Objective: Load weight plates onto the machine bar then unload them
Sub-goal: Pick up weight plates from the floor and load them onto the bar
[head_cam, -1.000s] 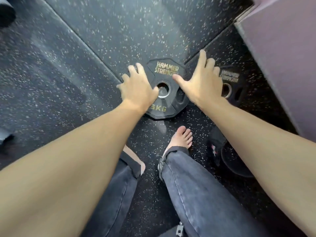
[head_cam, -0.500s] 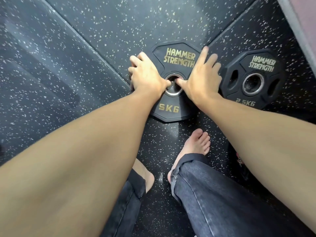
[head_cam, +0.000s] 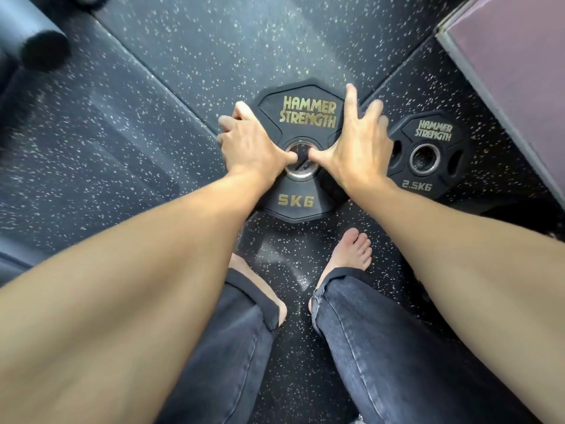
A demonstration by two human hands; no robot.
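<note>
Lying at the far left edge, a dark padded roller [head_cam: 42, 53] sits blurred in the upper corner above the speckled rubber floor [head_cam: 171, 71]. Further right, the left hand [head_cam: 250, 145] grasps the 5 kg plate [head_cam: 305, 117]: its fingers curl over the plate's left rim and its thumb hooks into the steel-ringed centre hole. The plate, black with gold "HAMMER STRENGTH" lettering and "5KG" near its lower edge, is at the middle of the view, just beyond the person's bare feet; it seems to lie flat on the floor, though the angle does not show whether an edge is raised. The right hand [head_cam: 357, 148] grasps the same plate from the other side, thumb tucked into the centre hole just beside the left thumb, index finger stretched straight along the face and the other fingers bent over the right rim. Just to the right lies a smaller 2.5 kg plate [head_cam: 428, 154], flat on the floor and close to the larger one. At the far right runs a mauve panel [head_cam: 519, 71].
</note>
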